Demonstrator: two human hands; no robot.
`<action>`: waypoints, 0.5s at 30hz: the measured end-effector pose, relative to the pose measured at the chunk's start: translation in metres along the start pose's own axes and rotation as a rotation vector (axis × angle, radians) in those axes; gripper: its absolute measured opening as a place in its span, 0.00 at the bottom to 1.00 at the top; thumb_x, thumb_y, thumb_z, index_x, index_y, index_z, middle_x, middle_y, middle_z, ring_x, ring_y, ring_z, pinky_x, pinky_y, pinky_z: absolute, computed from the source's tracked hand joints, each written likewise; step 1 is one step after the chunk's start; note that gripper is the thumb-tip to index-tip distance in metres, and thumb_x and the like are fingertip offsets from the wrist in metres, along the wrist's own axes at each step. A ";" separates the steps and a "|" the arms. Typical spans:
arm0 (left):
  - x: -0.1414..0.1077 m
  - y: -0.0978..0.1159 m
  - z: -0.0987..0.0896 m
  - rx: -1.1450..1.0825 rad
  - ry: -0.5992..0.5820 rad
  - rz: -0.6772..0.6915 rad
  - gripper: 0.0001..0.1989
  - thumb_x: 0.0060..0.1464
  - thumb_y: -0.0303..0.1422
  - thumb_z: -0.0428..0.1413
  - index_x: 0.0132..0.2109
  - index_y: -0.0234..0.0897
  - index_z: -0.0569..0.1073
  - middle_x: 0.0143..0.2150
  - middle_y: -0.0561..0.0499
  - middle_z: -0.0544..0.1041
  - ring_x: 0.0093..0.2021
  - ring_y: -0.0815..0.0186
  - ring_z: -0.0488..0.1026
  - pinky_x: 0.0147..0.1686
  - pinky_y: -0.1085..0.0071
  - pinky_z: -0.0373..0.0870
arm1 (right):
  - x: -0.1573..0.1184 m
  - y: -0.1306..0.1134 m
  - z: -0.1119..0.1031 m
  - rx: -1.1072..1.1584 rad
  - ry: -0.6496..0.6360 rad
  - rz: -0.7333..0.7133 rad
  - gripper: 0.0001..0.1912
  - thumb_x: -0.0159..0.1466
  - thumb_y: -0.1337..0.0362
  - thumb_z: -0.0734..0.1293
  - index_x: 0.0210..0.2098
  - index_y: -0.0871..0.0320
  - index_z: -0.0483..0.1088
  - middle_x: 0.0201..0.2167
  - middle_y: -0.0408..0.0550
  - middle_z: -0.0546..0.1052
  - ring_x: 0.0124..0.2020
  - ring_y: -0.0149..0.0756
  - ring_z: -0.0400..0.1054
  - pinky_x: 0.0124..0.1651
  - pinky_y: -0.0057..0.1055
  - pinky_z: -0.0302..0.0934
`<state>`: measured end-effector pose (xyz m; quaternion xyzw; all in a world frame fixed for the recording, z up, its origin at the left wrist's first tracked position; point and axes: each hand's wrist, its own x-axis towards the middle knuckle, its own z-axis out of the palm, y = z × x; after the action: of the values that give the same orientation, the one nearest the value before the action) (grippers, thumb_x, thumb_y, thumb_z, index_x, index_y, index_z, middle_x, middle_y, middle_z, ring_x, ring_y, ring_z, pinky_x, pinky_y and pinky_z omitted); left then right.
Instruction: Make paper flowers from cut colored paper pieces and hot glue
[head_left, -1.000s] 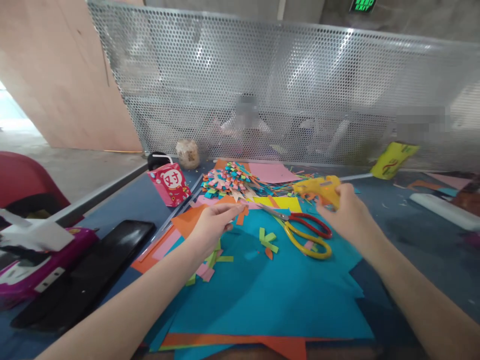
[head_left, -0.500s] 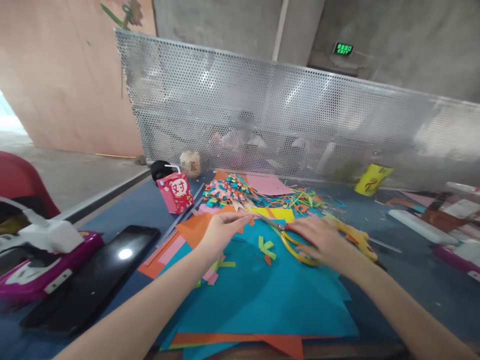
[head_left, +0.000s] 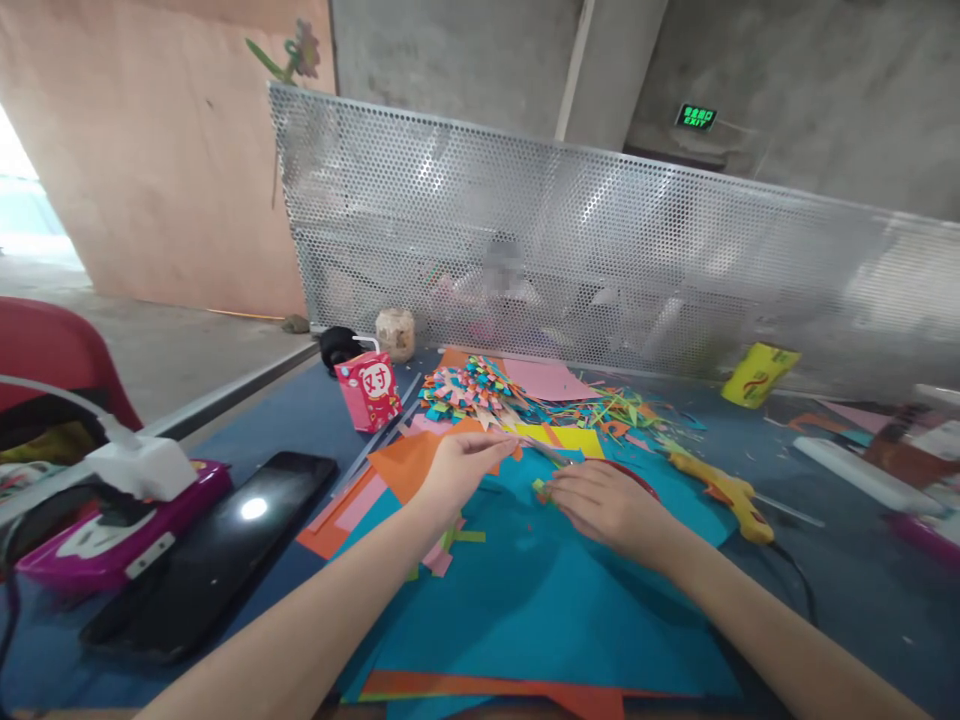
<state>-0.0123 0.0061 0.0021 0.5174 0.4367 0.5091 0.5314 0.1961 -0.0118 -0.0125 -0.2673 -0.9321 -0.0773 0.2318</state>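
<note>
My left hand [head_left: 469, 465] is closed in a pinch above the blue paper sheets [head_left: 510, 610]; whatever lies between its fingertips is too small to make out. Scissors [head_left: 551, 453] point their blades toward those fingertips, and one red-lined handle loop shows behind my right hand. My right hand [head_left: 611, 505] bends over the blue paper, its fingertips closed on small green and orange paper pieces [head_left: 541, 490]. More cut strips in green and pink [head_left: 442, 550] lie beside my left wrist. Behind the hands sits a fringed paper pile [head_left: 476, 388] in several colours.
A pink drink carton [head_left: 369, 392] with a straw, a black phone [head_left: 217, 550] and a purple power strip [head_left: 127, 540] stand on the left. To the right lie a yellow glue gun [head_left: 727, 495] with its cord and a yellow packet [head_left: 759, 375]. A perforated metal screen [head_left: 480, 200] borders the back.
My right hand has moved off the scissors' handles toward the middle and closed on the green and orange pieces. My left hand keeps its pinch. The whole view has shifted slightly.
</note>
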 end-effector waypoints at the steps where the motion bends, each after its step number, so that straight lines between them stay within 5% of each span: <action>1: 0.000 0.000 0.000 -0.002 0.000 -0.003 0.10 0.38 0.37 0.61 0.28 0.36 0.79 0.27 0.50 0.77 0.21 0.72 0.61 0.21 0.75 0.52 | 0.003 -0.002 -0.002 0.090 0.037 0.125 0.10 0.60 0.70 0.58 0.37 0.60 0.70 0.37 0.52 0.76 0.42 0.41 0.68 0.45 0.40 0.61; 6: 0.001 -0.002 0.000 -0.004 -0.017 -0.025 0.12 0.37 0.38 0.61 0.29 0.34 0.79 0.27 0.49 0.76 0.21 0.73 0.59 0.20 0.75 0.51 | 0.020 -0.005 -0.007 0.277 0.162 0.448 0.10 0.64 0.65 0.53 0.29 0.57 0.62 0.25 0.43 0.69 0.26 0.31 0.65 0.29 0.26 0.62; 15: -0.006 -0.007 0.008 -0.086 -0.016 -0.137 0.13 0.37 0.41 0.62 0.29 0.37 0.79 0.27 0.50 0.74 0.25 0.72 0.61 0.21 0.77 0.53 | 0.016 -0.012 0.010 0.638 0.180 0.633 0.11 0.64 0.57 0.52 0.29 0.55 0.56 0.22 0.38 0.60 0.21 0.27 0.59 0.23 0.23 0.62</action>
<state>-0.0039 -0.0007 -0.0046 0.4670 0.4447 0.4855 0.5903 0.1740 -0.0118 -0.0139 -0.4464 -0.7580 0.2651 0.3948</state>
